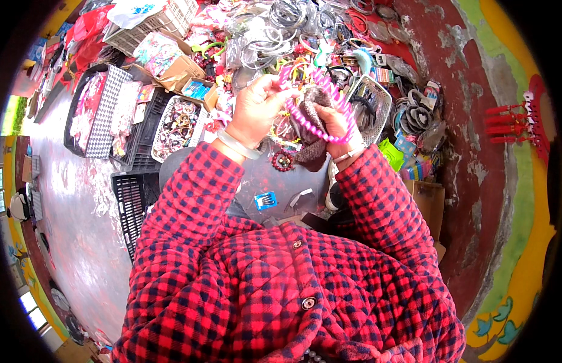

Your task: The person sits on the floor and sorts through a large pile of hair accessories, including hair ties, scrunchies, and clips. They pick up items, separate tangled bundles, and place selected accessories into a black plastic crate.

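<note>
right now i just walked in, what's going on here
A person in a red and black checked jacket is handling a bright pink bead strand with both hands. The left hand pinches one side of it, while the right hand grips a fuzzy brown cloth with the strand looped around it. A dark red beaded bracelet is just below the hands in view, and a large heap of small accessories spreads out ahead.

The bead strand [311,126] spans between my fingers [285,95]; left of them, a filled basket [200,128]; nearer me, a crate [126,209]; right, a second basket [387,107].
</note>
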`<state>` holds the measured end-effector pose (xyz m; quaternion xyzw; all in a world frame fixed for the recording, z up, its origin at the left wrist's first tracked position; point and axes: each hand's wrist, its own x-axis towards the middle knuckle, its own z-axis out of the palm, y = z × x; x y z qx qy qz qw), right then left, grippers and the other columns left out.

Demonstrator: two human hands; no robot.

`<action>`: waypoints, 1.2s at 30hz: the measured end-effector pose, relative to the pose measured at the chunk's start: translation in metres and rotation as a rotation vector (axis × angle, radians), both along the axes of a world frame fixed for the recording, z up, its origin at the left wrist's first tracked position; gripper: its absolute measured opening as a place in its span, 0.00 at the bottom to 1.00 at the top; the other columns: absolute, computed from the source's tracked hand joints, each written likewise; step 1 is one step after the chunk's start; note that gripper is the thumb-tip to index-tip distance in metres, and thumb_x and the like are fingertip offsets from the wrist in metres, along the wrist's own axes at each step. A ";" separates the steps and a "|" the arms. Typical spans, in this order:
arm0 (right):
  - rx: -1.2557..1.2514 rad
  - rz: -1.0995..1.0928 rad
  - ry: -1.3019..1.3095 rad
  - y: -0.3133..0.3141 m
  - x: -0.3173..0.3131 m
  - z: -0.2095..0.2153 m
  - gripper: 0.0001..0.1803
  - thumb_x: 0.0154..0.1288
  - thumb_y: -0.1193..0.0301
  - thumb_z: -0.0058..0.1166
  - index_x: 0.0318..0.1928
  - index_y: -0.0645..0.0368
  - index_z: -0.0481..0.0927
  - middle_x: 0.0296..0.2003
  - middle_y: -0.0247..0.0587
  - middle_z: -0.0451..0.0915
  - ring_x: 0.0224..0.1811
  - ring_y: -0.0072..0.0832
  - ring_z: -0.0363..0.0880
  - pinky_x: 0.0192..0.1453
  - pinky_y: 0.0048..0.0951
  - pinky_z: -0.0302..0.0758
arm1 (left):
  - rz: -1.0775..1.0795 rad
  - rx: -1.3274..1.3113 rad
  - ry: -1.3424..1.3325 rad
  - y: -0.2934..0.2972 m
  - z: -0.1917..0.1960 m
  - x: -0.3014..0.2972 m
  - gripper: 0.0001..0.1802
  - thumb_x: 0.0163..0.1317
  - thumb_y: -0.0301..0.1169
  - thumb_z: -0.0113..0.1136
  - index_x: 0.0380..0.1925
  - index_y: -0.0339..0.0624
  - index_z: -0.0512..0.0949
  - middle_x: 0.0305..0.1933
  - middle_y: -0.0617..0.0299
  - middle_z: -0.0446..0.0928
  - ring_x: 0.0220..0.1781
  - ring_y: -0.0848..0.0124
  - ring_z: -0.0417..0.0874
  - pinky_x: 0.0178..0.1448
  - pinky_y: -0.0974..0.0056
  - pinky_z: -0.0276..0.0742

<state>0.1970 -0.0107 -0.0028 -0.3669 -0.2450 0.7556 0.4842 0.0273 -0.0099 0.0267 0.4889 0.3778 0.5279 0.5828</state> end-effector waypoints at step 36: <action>-0.214 0.046 0.116 0.011 0.012 0.007 0.09 0.56 0.78 0.46 0.39 0.64 0.73 0.29 0.42 0.77 0.28 0.30 0.77 0.32 0.31 0.77 | -0.092 0.039 -0.104 -0.002 -0.001 0.000 0.06 0.60 0.21 0.50 0.37 0.37 0.72 0.38 0.59 0.77 0.42 0.74 0.78 0.50 0.70 0.71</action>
